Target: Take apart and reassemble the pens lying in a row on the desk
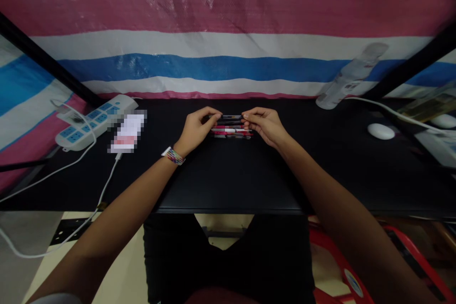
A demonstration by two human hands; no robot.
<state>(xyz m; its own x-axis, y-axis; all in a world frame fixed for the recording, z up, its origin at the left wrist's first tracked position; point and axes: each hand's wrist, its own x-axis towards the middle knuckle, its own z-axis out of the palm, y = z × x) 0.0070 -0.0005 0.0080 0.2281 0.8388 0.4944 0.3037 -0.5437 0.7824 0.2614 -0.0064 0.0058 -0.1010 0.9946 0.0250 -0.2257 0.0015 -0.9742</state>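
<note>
- here, the left hand and the right hand meet at the far middle of the flat black table, knuckles up.
- between them they hold a slim dark plastic pen level, one end in each hand.
- the left fingers are curled in and pinched on the pen's left end, and the right fingers are pinched the same way on its right end. neither hand is spread open.
- the pen sits just above and behind a small row of red, white and black pens lying side by side on the table. i cannot tell whether it touches them.
- a multicoloured woven wristband is on the left wrist.
- to the left lies a white and blue power strip. just beside it is a blurred-out white flat object with a thin white cable running off the table edge.
- to the right, well apart from the hands, a clear plastic bottle leans against the backdrop, and a white oval mouse rests on the table.
- behind everything hangs a pink, white and blue striped tarpaulin.
</note>
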